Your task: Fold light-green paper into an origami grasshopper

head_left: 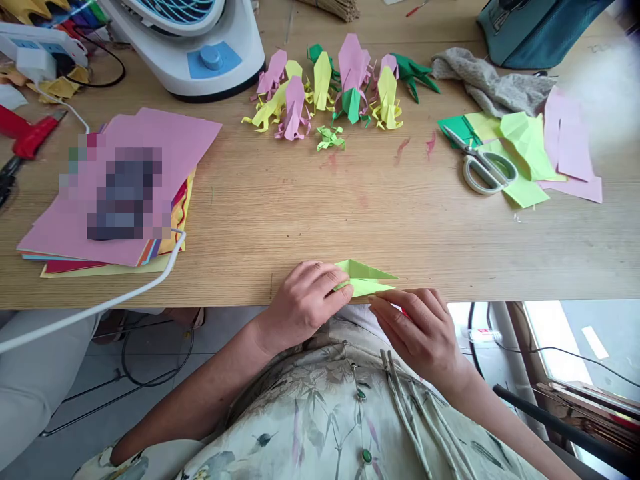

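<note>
A folded light-green sheet of origami paper [367,271] lies at the table's front edge, its two long points facing right with a narrow gap between them. My left hand [313,293] grips its left end, with thumb and fingers on top and covering part of it. At the lower edge, my right hand [417,327] pinches the paper near its lower point, thumb and forefinger together. Beyond my hands stand folded paper figures in pink [294,110], yellow [387,99] and dark green [351,103]. A small light-green folded figure [331,138] sits in front of them.
Pink sheets [55,223] top a paper stack at left, beneath a blurred-out object. A white cable [145,287] crosses the left edge, and a white fan [210,60] stands behind. At right, scissors [483,163] rest on paper pieces [575,147] beside a grey cloth [485,77].
</note>
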Demonstrator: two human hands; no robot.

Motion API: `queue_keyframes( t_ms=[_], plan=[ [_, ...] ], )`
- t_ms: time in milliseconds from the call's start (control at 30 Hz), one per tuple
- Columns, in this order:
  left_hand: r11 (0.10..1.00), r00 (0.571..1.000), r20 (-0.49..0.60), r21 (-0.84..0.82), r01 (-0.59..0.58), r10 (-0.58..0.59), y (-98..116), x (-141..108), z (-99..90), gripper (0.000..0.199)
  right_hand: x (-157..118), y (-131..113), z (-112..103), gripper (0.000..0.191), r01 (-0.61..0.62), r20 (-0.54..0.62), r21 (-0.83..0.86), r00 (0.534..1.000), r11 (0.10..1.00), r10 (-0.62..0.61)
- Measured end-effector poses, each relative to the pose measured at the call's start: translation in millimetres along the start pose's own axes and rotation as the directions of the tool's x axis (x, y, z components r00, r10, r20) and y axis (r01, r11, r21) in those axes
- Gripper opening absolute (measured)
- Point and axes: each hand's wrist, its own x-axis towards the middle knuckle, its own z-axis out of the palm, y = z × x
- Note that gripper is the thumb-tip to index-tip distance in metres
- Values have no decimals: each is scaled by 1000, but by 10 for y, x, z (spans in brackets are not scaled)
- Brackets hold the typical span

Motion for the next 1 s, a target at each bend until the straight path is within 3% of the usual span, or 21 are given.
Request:
queue_keyframes(
  t_ms=[233, 500, 733, 867, 1000],
  plan=[
    [1000, 1000, 7, 21, -22, 22, 26, 23, -30, 11, 151, -5, 69, 41, 85, 4, 17, 996, 996, -85],
    [1000, 998, 66, -6, 0, 0, 29, 6, -38, 13, 265, 225, 98, 22, 43, 134, 95, 989, 995, -56],
    [995, 997, -8, -56, 79, -79, 58, -6, -5, 9, 305, 170, 80, 11, 41, 143, 46, 989, 998, -47],
    [996, 997, 8, -32, 81, -81, 60, -17, -7, 11, 324, 120, 101, 6, 23, 101, 45, 995, 999, -27],
    [998, 998, 28, -14, 53, -53, 47, -17, -15, 15, 322, 114, 119, 13, 34, 121, 101, 992, 994, -46]
  ],
)
